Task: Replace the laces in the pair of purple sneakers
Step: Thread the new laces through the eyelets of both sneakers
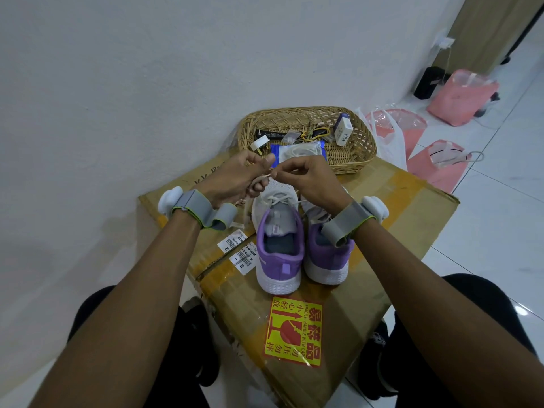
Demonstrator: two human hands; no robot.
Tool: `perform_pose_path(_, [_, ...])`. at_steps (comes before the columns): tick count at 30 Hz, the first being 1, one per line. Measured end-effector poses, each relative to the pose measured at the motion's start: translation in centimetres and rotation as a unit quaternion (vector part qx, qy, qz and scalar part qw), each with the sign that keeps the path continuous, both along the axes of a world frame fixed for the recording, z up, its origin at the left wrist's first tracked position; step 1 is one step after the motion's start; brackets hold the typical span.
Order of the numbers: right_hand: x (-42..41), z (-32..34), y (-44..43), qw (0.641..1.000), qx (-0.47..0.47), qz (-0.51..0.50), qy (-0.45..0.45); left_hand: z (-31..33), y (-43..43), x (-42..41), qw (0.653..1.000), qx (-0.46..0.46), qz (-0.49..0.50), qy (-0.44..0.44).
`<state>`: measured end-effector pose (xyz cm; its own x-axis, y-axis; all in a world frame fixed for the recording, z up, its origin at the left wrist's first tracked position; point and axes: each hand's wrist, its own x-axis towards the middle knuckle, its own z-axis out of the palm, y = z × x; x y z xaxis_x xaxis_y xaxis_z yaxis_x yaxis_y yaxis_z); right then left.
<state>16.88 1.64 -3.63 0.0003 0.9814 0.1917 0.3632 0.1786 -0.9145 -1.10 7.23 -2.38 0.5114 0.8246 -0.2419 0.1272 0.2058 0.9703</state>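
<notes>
Two purple-and-white sneakers stand side by side on a cardboard box [397, 219], heels toward me. The left sneaker [278, 245] has a white lace [279, 198] crossing its upper eyelets. The right sneaker [326, 260] is partly hidden by my right wrist. My left hand [238, 178] is above the left shoe's toe, fingers curled round a bunch of white lace. My right hand [312, 178] pinches a lace end between thumb and forefinger, close to the left hand. Both wrists wear grey straps with white devices.
A wicker basket [353, 160] at the box's far edge holds a blue-and-white packet [297, 150], a small white box, a charger plug and keys. Pink bags [459, 98] and plastic bags lie on the tiled floor at right. A white wall runs along the left.
</notes>
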Motion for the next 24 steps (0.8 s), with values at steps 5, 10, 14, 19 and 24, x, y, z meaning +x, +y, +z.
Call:
perform_pose_path(5, [1.2, -0.5, 0.6, 0.998, -0.018, -0.028, -0.057, -0.4, 0.4, -1.1, 0.983, 0.143, -0.041, 0.109])
perform_pose_path(10, [1.2, -0.1, 0.2, 0.968, -0.081, -0.019, -0.236, -1.1, 0.2, -0.7, 0.922, 0.283, -0.041, 0.261])
perform_pose_path(14, [2.3, 0.9, -0.1, 0.925, -0.224, 0.059, -0.302, -1.4, -0.4, -0.2, 0.908, 0.297, -0.105, 0.276])
perform_pose_path(19, [3.4, 0.8, 0.5, 0.941, -0.269, 0.074, -0.192, -2.1, -0.8, 0.7, 0.9, 0.316, -0.134, 0.27])
perform_pose_path(24, [3.3, 0.4, 0.4, 0.943, -0.278, 0.067, -0.171, -2.8, -0.9, 1.3, 0.892, 0.337, -0.136, 0.268])
